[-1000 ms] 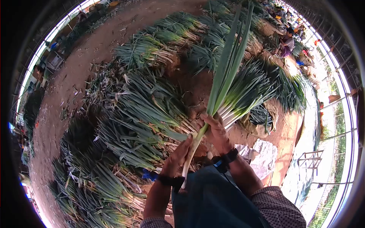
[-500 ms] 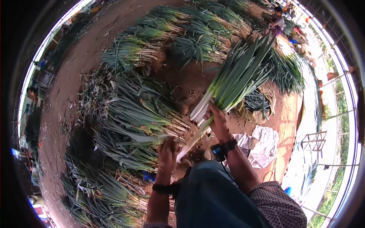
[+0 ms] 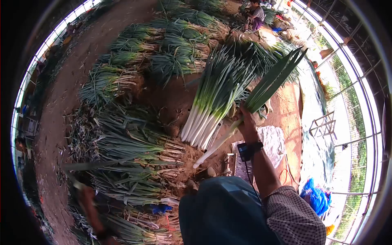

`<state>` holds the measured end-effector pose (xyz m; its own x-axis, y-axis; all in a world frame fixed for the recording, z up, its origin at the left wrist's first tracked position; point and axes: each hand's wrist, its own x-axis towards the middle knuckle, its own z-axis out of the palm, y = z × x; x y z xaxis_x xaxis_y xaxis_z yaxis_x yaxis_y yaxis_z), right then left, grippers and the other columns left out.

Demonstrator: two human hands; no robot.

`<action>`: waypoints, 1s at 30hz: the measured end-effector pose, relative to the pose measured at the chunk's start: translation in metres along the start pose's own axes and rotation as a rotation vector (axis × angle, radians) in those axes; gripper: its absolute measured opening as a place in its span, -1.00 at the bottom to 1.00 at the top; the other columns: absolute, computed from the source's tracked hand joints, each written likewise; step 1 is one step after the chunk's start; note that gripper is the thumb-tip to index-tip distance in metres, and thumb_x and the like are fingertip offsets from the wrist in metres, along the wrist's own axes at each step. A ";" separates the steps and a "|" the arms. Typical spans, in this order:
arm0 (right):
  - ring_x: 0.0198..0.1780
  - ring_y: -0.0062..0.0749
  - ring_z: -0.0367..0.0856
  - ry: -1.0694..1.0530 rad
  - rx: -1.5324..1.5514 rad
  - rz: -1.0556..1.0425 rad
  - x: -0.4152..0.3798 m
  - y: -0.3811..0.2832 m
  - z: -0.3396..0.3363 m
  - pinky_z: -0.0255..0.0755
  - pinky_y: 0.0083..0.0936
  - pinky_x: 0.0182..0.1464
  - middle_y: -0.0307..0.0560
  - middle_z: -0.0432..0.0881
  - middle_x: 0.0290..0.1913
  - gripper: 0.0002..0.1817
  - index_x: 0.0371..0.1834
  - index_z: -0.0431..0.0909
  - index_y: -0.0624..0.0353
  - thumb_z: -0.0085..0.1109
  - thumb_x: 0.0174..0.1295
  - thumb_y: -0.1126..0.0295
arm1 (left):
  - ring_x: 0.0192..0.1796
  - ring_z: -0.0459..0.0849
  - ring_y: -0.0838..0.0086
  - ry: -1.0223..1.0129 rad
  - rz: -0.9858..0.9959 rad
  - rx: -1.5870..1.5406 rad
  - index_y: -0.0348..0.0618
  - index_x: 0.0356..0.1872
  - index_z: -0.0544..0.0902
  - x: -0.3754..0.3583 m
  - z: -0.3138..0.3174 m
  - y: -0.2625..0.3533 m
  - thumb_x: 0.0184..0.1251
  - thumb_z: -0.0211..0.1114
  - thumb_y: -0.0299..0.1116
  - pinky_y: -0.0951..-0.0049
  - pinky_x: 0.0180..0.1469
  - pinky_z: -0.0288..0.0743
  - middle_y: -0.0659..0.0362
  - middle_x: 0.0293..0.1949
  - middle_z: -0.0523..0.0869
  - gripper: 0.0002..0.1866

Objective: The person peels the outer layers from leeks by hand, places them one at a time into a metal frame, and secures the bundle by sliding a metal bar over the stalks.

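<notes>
My right hand (image 3: 247,124) is closed round a single leek (image 3: 220,146), its white shank slanting down to the left and its green leaves (image 3: 273,83) fanning up to the right. Just left of that hand, a bundle of cleaned leeks (image 3: 210,110) lies with white ends toward me. Far out to the left, my left hand (image 3: 86,196) is smeared by motion over the edge of the untrimmed leek piles. A blurred strip of leek leaf (image 3: 87,166) with a pale end touches or sits close to its fingertips; whether they grip it cannot be made out.
Untrimmed leek heaps (image 3: 126,139) cover the ground at left, with more piles (image 3: 179,45) behind. A pale sack (image 3: 271,143) lies beyond my right wrist. Another person (image 3: 255,16) sits at the back. A blue plastic bundle (image 3: 316,198) and a metal frame (image 3: 322,124) stand at right.
My left hand has swung far to the left, away from the leek, with the leaf strip near it. The right hand still holds the leek. The view has shifted, uncovering the cleaned bundle.
</notes>
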<state>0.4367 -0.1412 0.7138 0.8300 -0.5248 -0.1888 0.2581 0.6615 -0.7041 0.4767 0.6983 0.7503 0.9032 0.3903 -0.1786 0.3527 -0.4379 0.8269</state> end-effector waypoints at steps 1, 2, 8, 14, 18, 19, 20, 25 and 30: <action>-0.43 -0.59 0.39 -0.044 0.041 0.015 -0.005 0.006 0.007 0.38 -0.48 -0.35 -0.35 0.41 -0.41 -0.79 0.09 0.54 0.01 0.26 0.48 0.29 | -0.06 0.55 0.18 0.285 0.029 0.360 -0.26 0.21 0.52 0.023 -0.042 0.041 0.42 0.34 0.06 0.17 -0.03 0.44 0.03 -0.05 0.60 -0.40; -0.42 -0.59 0.39 -0.086 0.086 0.032 -0.012 0.014 0.014 0.38 -0.48 -0.33 -0.34 0.41 -0.40 -0.78 0.12 0.54 0.01 0.25 0.49 0.30 | 0.23 0.43 0.01 0.571 0.057 0.726 -0.28 0.39 0.36 0.040 -0.077 0.091 0.45 0.30 0.07 0.10 0.27 0.27 -0.11 0.21 0.50 -0.27; -0.41 -0.62 0.30 -0.269 0.304 0.069 -0.056 0.042 0.101 0.34 -0.54 -0.26 -0.38 0.31 -0.42 -0.66 0.30 0.50 0.00 0.18 0.52 0.27 | 0.47 0.45 0.03 -0.080 0.549 0.469 -0.31 0.46 0.40 -0.103 0.091 0.268 0.62 0.16 -0.18 0.17 0.51 0.27 -0.11 0.39 0.54 -0.45; -0.42 -0.60 0.27 -0.565 0.355 0.072 -0.070 0.021 0.170 0.32 -0.56 -0.24 -0.41 0.26 -0.42 -0.64 0.31 0.53 -0.03 0.21 0.50 0.24 | 0.14 0.70 0.10 -0.721 0.928 0.253 -0.30 0.23 0.56 -0.207 0.256 0.172 0.34 0.52 -0.23 0.16 0.15 0.59 -0.12 0.10 0.70 -0.45; -0.21 -0.64 0.54 -0.455 -0.454 -0.072 -0.099 0.009 0.187 0.43 -0.56 -0.16 -0.26 0.61 -0.21 -0.51 0.23 0.58 0.24 0.29 0.46 0.07 | -0.21 0.70 0.00 -0.577 0.808 0.095 -0.23 0.07 0.63 -0.224 0.273 0.156 0.36 0.46 -0.37 0.09 -0.18 0.58 -0.05 -0.19 0.70 -0.66; -0.23 -0.62 0.59 -0.515 -0.788 -0.142 -0.106 0.014 0.183 0.46 -0.59 -0.22 -0.21 0.66 -0.25 -0.46 0.14 0.61 0.31 0.26 0.46 -0.02 | -0.26 0.69 0.02 -0.470 0.895 0.122 -0.23 0.05 0.63 -0.225 0.274 0.166 0.37 0.45 -0.38 0.09 -0.24 0.56 -0.03 -0.24 0.68 -0.69; -0.37 -0.62 0.57 -0.560 -0.966 0.052 -0.110 0.015 0.178 0.45 -0.58 -0.32 -0.25 0.64 -0.38 -0.47 0.00 0.66 0.31 0.25 0.47 -0.05 | -0.32 0.67 0.05 -0.359 0.975 0.148 -0.22 0.03 0.62 -0.227 0.275 0.175 0.38 0.44 -0.40 0.09 -0.30 0.54 -0.01 -0.29 0.65 -0.72; -0.45 -0.68 0.49 -0.514 -0.519 0.122 -0.123 0.037 0.177 0.32 -0.57 -0.42 -0.29 0.58 -0.48 -0.52 -0.22 0.69 0.32 0.17 0.52 0.02 | -0.30 0.62 -0.03 -0.424 0.822 0.058 -0.28 -0.05 0.61 -0.238 0.264 0.183 0.44 0.35 -0.41 0.09 -0.25 0.49 -0.09 -0.31 0.62 -0.81; -0.26 -0.40 0.75 -0.567 -0.470 0.162 -0.123 0.048 0.155 0.63 -0.43 -0.24 -0.06 0.74 -0.29 -0.62 0.01 0.60 0.43 0.11 0.56 0.22 | -0.27 0.63 -0.05 -0.422 0.763 0.064 -0.28 -0.09 0.62 -0.238 0.252 0.177 0.46 0.33 -0.39 0.09 -0.24 0.48 -0.09 -0.30 0.63 -0.83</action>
<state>0.4239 0.0378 0.8090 0.9997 0.0002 -0.0230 -0.0216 0.3420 -0.9395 0.3861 0.3236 0.8046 0.9091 -0.3549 0.2183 -0.3833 -0.5068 0.7722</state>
